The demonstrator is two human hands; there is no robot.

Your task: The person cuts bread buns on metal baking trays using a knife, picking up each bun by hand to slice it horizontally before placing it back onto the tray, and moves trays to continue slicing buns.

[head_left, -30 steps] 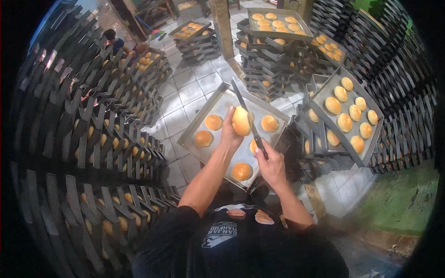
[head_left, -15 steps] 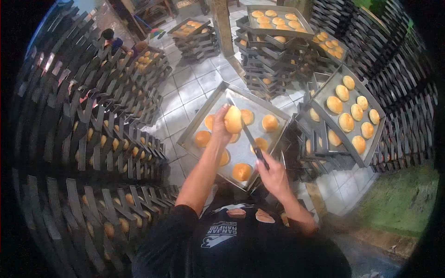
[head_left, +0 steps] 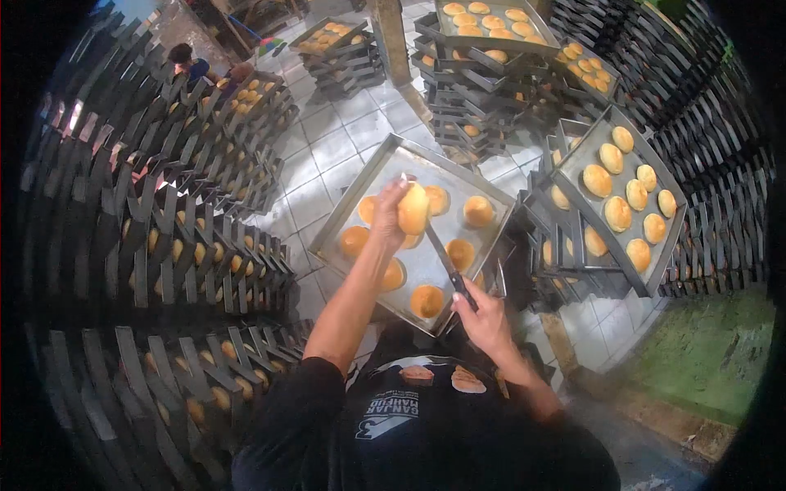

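My left hand (head_left: 388, 214) is closed round a golden bread bun (head_left: 414, 208), lifted over a square metal tray (head_left: 344, 204). In my right hand (head_left: 485, 317) is a long knife (head_left: 446, 260), gripped by its dark handle. Its blade slants up and left to the bun, and the far end of the blade is hidden behind it. Several more round buns lie on the tray below, among them one near the front corner (head_left: 426, 301) and one at the right (head_left: 478, 211).
To the right, another tray of buns (head_left: 575, 173) tops a stack. More stacked trays (head_left: 471, 98) stand beyond, near a post (head_left: 390, 41). Tall rows of dark trays (head_left: 176, 245) line the left side. A person (head_left: 190, 64) is at the far left, above the tiled floor (head_left: 332, 147).
The knife and my right hand have shifted slightly down, while the bun in my left hand has turned a little. The surroundings have moved slightly in view.
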